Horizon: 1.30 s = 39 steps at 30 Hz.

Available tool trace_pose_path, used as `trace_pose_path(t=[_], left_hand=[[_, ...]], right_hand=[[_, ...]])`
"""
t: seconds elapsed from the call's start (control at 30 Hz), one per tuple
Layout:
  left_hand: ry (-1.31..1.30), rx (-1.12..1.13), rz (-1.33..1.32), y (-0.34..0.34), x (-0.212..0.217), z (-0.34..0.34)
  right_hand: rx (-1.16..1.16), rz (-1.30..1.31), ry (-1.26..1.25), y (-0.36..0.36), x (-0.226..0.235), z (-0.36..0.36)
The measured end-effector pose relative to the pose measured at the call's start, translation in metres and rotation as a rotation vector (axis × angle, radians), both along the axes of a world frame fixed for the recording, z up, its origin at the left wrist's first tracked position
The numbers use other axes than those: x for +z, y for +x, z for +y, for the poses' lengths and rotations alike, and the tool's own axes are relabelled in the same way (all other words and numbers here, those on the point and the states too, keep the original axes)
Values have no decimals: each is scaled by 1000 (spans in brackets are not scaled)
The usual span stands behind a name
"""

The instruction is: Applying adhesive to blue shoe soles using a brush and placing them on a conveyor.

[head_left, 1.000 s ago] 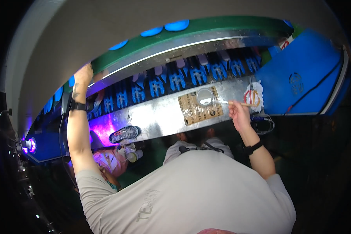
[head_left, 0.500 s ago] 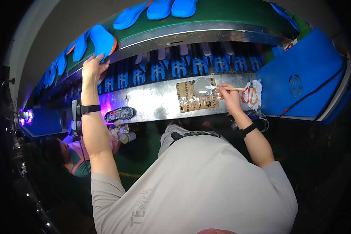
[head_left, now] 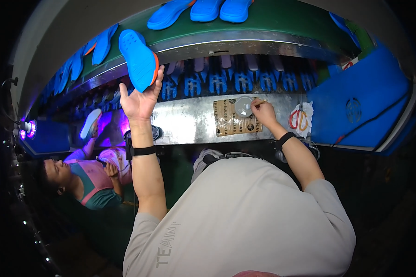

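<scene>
A blue shoe sole (head_left: 136, 57) with an orange side edge is tilted upright on my left hand (head_left: 141, 101). Its lower end rests against the fingers, palm turned up and thumb spread away. Over the metal ledge, my right hand (head_left: 263, 113) is closed on a brush, whose handle the fingers now mostly hide. The brush end reaches into a round clear dish (head_left: 243, 106) holding some whitish or clear stuff. Beneath the dish lies a brown printed cardboard sheet (head_left: 224, 124).
More blue soles (head_left: 171, 14) sit on the green conveyor belt (head_left: 272, 21). Scissors (head_left: 298, 121) with red and orange handles lie on white paper at the right, beside a blue machine housing (head_left: 360, 92). At left, a co-worker (head_left: 97, 184) holds up another sole (head_left: 90, 124) near purple lamps (head_left: 30, 129).
My left hand has lifted the blue sole off the belt's edge and brought it right and nearer. My right hand has shifted closer to the dish. The co-worker has raised a sole.
</scene>
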State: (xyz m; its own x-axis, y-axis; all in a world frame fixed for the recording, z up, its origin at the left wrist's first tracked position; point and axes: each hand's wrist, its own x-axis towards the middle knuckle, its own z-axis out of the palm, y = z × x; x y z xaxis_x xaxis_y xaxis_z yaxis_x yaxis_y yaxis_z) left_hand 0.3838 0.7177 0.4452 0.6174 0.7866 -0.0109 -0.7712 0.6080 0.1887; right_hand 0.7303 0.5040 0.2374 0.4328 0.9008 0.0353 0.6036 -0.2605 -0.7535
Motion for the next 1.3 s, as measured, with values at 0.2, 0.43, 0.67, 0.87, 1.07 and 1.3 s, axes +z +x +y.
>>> trace_pose_path(t=[0.2, 0.43, 0.67, 0.87, 1.07, 1.3], left_hand=[[63, 26, 53, 6, -3, 13], [361, 149, 388, 11, -20, -10], [559, 187, 639, 9, -8, -86], [417, 121, 600, 17, -19, -134], [358, 78, 646, 26, -22, -171], [407, 3, 680, 36, -29, -189]], right_hand=[[-36, 14, -49, -5, 40, 6], [-43, 366, 106, 8, 33, -10], [60, 322, 198, -8, 65, -23], [14, 324, 0, 9, 31, -22], [128, 631, 226, -22, 119, -18], [362, 651, 411, -46, 206, -2]])
